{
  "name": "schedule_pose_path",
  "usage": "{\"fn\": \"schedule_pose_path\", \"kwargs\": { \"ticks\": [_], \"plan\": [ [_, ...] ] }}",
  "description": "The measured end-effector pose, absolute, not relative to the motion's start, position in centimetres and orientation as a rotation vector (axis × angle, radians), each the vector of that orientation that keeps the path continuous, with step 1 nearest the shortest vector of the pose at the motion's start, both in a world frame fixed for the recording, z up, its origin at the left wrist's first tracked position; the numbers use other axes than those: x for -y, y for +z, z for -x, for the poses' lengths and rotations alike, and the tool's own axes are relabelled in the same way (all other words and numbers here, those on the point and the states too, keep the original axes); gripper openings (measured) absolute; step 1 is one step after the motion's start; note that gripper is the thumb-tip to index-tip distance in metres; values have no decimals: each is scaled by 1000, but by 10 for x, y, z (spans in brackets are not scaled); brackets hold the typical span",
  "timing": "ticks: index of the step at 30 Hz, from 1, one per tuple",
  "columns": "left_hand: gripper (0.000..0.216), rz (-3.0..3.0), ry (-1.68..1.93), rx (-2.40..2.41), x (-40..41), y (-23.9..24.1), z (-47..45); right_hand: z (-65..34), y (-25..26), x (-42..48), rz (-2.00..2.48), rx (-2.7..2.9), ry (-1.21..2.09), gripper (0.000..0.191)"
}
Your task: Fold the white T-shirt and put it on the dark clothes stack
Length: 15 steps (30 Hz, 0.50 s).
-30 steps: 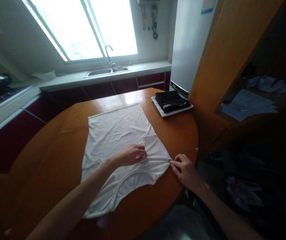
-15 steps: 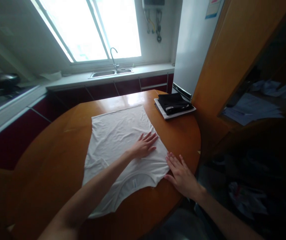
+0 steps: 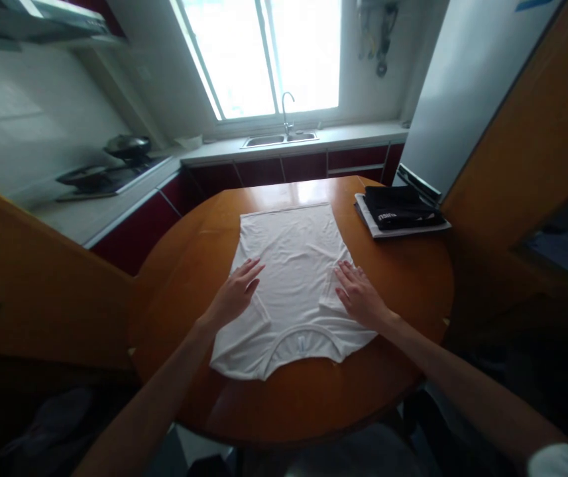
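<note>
Head cam: L hand point(image 3: 236, 291) & R hand point(image 3: 358, 295) lying flat, fingers spread, on white tee point(image 3: 296, 258); looking thin, limp; prob. best pinching its edges.

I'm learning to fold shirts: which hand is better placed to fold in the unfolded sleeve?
Probably left: the left hand lies on the white T-shirt beside that sleeve; the right hand presses the opposite, folded side.

Bright window point(image 3: 268, 56) at twelve o'clock, over a sink point(image 3: 278, 140) set in a pale counter point(image 3: 358, 134); dark red cupboards point(image 3: 264, 172) beneath; stove point(image 3: 112, 177) at ten o'clock; round wooden table point(image 3: 403, 285) in the middle; tall wooden cabinet point(image 3: 527, 132) at two o'clock.
</note>
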<state>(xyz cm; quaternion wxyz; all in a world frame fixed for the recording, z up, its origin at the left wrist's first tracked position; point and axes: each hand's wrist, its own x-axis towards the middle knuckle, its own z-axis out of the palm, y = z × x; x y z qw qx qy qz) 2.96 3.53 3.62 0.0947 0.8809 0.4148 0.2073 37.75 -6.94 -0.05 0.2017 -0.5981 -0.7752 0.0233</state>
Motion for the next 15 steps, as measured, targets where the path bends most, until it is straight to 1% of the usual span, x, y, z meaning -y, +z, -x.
{"fn": "schedule_pose_path", "kwargs": {
  "ticks": [3, 6, 9, 11, 13, 15],
  "plan": [
    [54, -2631, 457, -1398, -10, 12, -4, -371, -19, 62, 1724, 2220, 42, 60],
    [57, -2647, 306, -1466, 1, -5, -1, -370, -28, 60, 1757, 2279, 58, 63],
    [54, -2642, 342, -1451, 3, -4, -2, -373, -24, 63, 1728, 2246, 50, 62],
    [51, -2633, 468, -1364, 8, 6, 1, -380, -16, 71, 1635, 2215, 41, 57],
    [45, -2621, 568, -1190, 19, 21, 11, -391, -6, 87, 1500, 2216, 44, 47],
    [38, -2610, 547, -999, 38, 35, 25, -403, 2, 108, 1363, 2261, 71, 36]
  ]
}}
